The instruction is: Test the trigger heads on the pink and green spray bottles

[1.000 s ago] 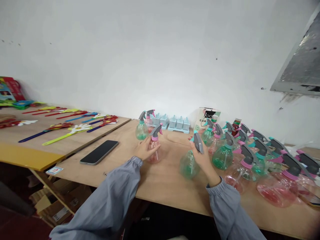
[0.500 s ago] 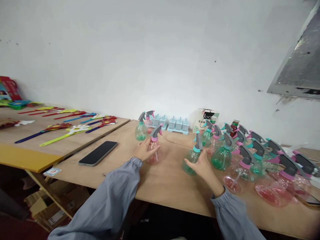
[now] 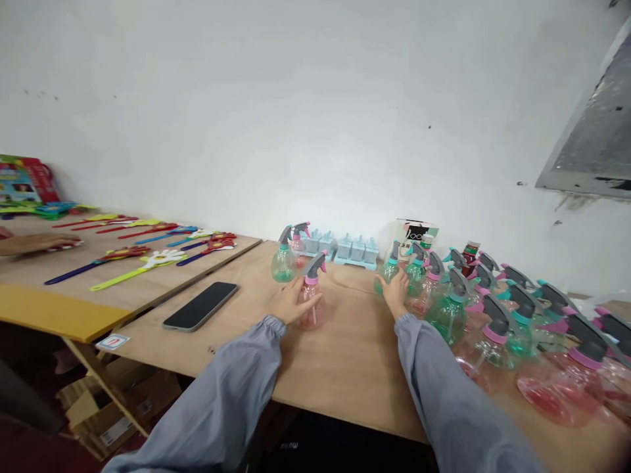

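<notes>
My left hand (image 3: pixel 290 301) is wrapped round the left side of a clear pink spray bottle (image 3: pixel 312 316) with a grey and pink trigger head. The bottle stands upright on the wooden table. Farther back on the right, my right hand (image 3: pixel 396 291) has hold of a clear green spray bottle (image 3: pixel 387 270), partly hidden by the fingers. Behind my left hand stand another green spray bottle (image 3: pixel 284 264) and a smaller-looking pink one (image 3: pixel 298 244). To the right of my right hand, several pink and green spray bottles (image 3: pixel 447 316) crowd together.
A phone (image 3: pixel 201 306) lies left of my left arm. Pale blue popsicle moulds (image 3: pixel 357 251) and a printed box (image 3: pixel 413 235) stand by the wall. On the left table lie colourful hand clappers (image 3: pixel 160 259), near another person's hand (image 3: pixel 29 244).
My right hand has moved the green spray bottle back toward the wall, beside the grouped bottles. My left hand stays at the pink bottle. Another person's hand shows more at the left edge.
</notes>
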Available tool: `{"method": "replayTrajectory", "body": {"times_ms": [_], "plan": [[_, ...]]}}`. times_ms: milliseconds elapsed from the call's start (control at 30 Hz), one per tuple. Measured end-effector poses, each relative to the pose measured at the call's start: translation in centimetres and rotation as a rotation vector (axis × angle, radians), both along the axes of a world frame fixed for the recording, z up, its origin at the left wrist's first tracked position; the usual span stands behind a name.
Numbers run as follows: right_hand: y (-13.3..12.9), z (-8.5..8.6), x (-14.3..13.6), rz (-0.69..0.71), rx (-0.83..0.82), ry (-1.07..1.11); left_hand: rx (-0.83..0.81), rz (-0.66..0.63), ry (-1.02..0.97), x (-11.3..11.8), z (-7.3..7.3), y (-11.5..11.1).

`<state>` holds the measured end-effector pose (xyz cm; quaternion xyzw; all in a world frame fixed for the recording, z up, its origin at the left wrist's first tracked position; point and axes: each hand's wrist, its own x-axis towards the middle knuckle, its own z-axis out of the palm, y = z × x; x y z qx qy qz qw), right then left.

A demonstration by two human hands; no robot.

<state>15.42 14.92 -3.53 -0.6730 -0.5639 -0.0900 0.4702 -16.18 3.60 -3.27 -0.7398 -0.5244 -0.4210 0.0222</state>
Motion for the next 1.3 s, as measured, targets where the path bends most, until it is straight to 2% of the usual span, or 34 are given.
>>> {"method": "replayTrajectory", "body": {"times_ms": [200,300,367,433,500,567,667,733,800,867,933,1000,1033,1100,1167,1200,1233,1300], "plan": [[1.5,-0.1,0.2,0.023,0.009,0.036,-0.021,0.013,0.011,0.1,0.2,-0.3],[0.4,-0.6,-0.4,0.008,0.045,0.055,-0.011,-0.013,-0.024,0.2,0.3,-0.4],[-1.2,-0.9,-1.3,0.043,0.148,0.057,-0.01,-0.052,-0.059,0.3,0.3,-0.3],[-3.3,-0.9,-2.5,0.167,0.282,0.062,-0.023,-0.113,-0.093,0.4,0.3,-0.2],[-5.7,-0.6,-4.0,0.358,0.353,0.093,-0.051,-0.186,-0.122,0.9,0.2,-0.3],[-8.0,0.0,-5.5,0.556,0.321,0.159,-0.084,-0.262,-0.127,2.1,0.0,-0.7],[-10.7,1.0,-7.1,0.798,0.176,0.301,-0.113,-0.3,-0.054,5.3,-0.6,-2.1],[-11.9,1.6,-7.4,0.881,0.076,0.417,-0.105,-0.289,0.012,7.8,-1.2,-3.4],[-12.7,2.0,-7.0,0.902,0.007,0.499,-0.09,-0.301,0.052,9.8,-1.7,-4.4],[-13.2,2.4,-6.2,0.877,0.01,0.526,-0.074,-0.338,0.057,10.4,-1.7,-4.7],[-13.5,2.6,-5.1,0.828,0.057,0.505,-0.029,-0.346,0.001,9.3,-0.8,-3.8],[-13.8,2.8,-4.2,0.784,0.077,0.497,0.06,-0.258,-0.125,6.6,0.8,-1.7],[-14.0,2.9,-3.9,0.777,0.069,0.503,0.108,-0.159,-0.195,4.9,1.7,-0.3],[-14.4,3.3,-3.5,0.788,0.045,0.53,0.15,0.125,-0.333,1.3,3.4,2.7],[-14.9,3.8,-3.5,0.822,0.032,0.56,0.077,0.379,-0.419,-1.8,4.4,5.5],[-15.2,4.0,-3.6,0.84,0.024,0.575,0.015,0.452,-0.434,-3.0,4.7,6.7],[-15.5,4.3,-3.7,0.859,0.01,0.589,-0.06,0.494,-0.429,-3.9,4.7,7.8],[-16.0,4.9,-3.8,0.894,-0.031,0.61,-0.182,0.496,-0.364,-4.8,4.5,9.3]]}}
